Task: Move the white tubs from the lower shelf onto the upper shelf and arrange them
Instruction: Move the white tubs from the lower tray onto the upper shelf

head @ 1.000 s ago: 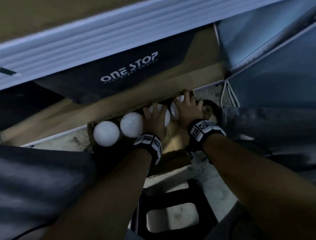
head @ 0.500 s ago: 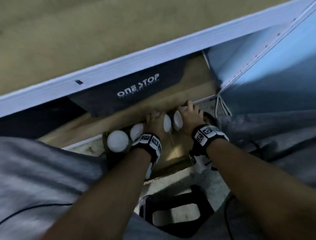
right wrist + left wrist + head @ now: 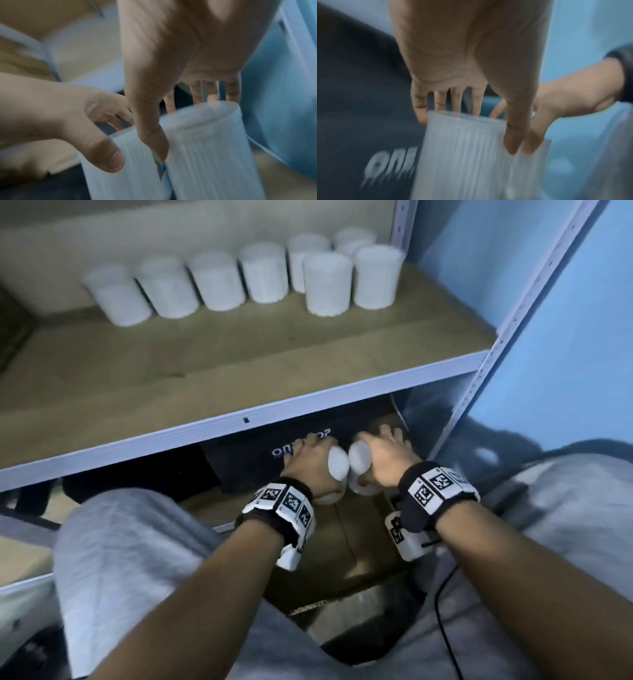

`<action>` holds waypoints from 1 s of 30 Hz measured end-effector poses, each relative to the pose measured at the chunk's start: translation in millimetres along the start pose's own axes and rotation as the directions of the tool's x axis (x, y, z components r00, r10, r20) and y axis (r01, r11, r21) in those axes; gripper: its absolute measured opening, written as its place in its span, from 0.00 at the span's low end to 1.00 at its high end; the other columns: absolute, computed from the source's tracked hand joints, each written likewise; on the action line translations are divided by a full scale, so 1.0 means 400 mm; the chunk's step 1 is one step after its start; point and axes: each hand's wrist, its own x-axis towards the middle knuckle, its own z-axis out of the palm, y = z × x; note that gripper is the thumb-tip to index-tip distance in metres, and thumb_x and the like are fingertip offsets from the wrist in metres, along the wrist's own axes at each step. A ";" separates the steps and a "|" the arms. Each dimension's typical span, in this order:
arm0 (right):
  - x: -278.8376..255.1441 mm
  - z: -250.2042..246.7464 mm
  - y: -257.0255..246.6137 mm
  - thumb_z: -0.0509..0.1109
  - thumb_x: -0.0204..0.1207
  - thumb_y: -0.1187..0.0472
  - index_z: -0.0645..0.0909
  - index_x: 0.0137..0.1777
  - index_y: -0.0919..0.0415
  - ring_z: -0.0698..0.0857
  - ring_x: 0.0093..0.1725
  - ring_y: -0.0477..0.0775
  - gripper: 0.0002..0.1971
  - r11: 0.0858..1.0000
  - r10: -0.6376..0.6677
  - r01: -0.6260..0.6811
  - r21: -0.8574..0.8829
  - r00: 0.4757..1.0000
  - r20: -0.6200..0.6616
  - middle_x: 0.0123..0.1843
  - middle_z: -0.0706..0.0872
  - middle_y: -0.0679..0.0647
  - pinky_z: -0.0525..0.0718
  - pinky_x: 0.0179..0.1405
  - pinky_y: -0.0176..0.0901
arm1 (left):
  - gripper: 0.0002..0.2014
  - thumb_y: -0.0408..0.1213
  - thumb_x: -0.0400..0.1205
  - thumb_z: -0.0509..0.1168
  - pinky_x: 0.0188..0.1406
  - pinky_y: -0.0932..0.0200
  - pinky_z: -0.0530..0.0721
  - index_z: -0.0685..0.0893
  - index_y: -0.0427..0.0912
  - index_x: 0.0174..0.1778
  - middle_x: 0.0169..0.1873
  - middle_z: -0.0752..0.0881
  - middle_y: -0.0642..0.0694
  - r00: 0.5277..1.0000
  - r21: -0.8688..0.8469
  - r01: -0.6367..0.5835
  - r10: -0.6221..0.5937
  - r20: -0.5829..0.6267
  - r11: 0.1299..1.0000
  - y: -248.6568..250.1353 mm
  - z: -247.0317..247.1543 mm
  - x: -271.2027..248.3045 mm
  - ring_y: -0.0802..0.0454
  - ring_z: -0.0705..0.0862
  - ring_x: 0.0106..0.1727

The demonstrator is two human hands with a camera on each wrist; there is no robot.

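Observation:
Each hand grips one ribbed white tub, side by side, just below the front edge of the upper shelf (image 3: 308, 409). My left hand (image 3: 308, 457) wraps its tub (image 3: 337, 465), fingers over the far end and thumb on the side, as the left wrist view shows on the tub (image 3: 462, 155). My right hand (image 3: 383, 453) holds the other tub (image 3: 359, 460) the same way; the right wrist view shows that tub (image 3: 211, 148) beside the left one (image 3: 123, 169). Several white tubs (image 3: 263, 273) stand upright in a row at the back of the upper shelf.
A dark box (image 3: 260, 453) printed "ONE STOP" sits on the lower shelf behind my hands, with a cardboard box (image 3: 356, 546) below them. The shelf's grey upright (image 3: 513, 320) and a blue wall (image 3: 565, 337) stand at the right. My grey-clad knee (image 3: 120, 559) is at the left.
Both hands have lifted a tub each out of the cardboard box and up toward me. The view has swung up, so the upper shelf and its row of tubs now show.

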 end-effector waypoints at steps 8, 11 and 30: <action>-0.118 -0.205 -0.080 0.80 0.52 0.46 0.72 0.68 0.43 0.71 0.69 0.65 0.40 0.992 -0.105 0.115 0.058 0.983 -0.153 0.65 0.76 0.55 0.76 0.66 0.56 | 0.39 0.49 0.60 0.78 0.65 0.43 0.79 0.74 0.53 0.69 0.67 0.75 0.45 0.988 -0.077 -0.092 0.081 -0.129 0.993 0.028 -0.221 -0.114 0.42 0.73 0.69; -0.142 -0.274 -0.133 0.78 0.44 0.41 0.77 0.61 0.43 0.76 0.66 0.63 0.39 0.981 -0.170 0.188 0.048 0.951 -0.258 0.62 0.81 0.54 0.79 0.65 0.55 | 0.38 0.48 0.60 0.79 0.65 0.50 0.80 0.76 0.53 0.68 0.68 0.77 0.46 0.972 -0.100 -0.125 0.101 -0.214 0.987 0.019 -0.305 -0.154 0.45 0.75 0.69; 0.007 -0.333 -0.392 0.81 0.56 0.48 0.82 0.64 0.47 0.73 0.69 0.60 0.32 0.916 -0.327 0.384 0.115 0.881 -0.341 0.68 0.79 0.51 0.75 0.69 0.54 | 0.33 0.44 0.62 0.79 0.60 0.51 0.82 0.80 0.52 0.65 0.64 0.82 0.49 0.921 -0.218 0.000 -0.085 -0.381 0.976 -0.157 -0.509 -0.156 0.48 0.78 0.65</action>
